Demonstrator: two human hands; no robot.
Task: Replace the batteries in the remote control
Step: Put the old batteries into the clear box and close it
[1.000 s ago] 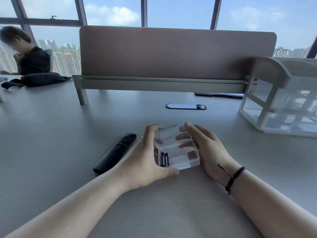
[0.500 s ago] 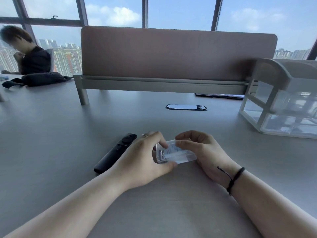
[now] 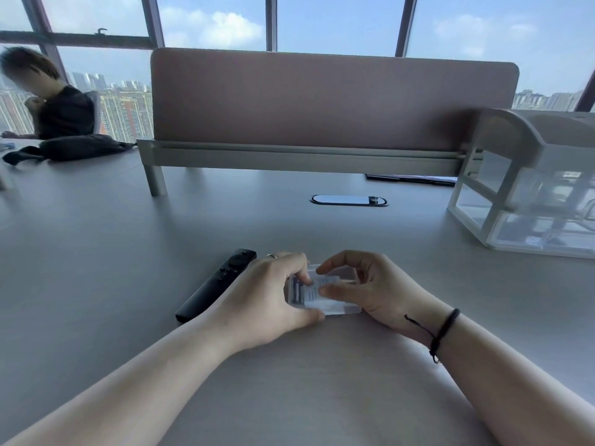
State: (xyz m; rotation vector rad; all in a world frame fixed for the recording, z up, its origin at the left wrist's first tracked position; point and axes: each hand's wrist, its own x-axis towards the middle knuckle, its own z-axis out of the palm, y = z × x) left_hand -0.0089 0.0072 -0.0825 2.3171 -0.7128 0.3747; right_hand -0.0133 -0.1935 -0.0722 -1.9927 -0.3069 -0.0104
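A small clear plastic box (image 3: 325, 296) rests on the grey table, its lid down, with dark batteries (image 3: 297, 290) faintly visible inside at its left end. My left hand (image 3: 270, 299) grips the box's left side, thumb at the near edge. My right hand (image 3: 370, 289) holds the right side, fingers pressed on the lid. The black remote control (image 3: 216, 284) lies flat just left of my left hand, buttons up, untouched.
A white and clear drawer organiser (image 3: 528, 185) stands at the right. A padded desk divider (image 3: 331, 101) runs across the back, with a cable grommet (image 3: 349, 200) in front of it. Another person (image 3: 48, 101) sits far left beside a dark bag (image 3: 74, 148).
The box's lid stood open a second ago; both hands have pressed it down onto the box. The remote has not moved.
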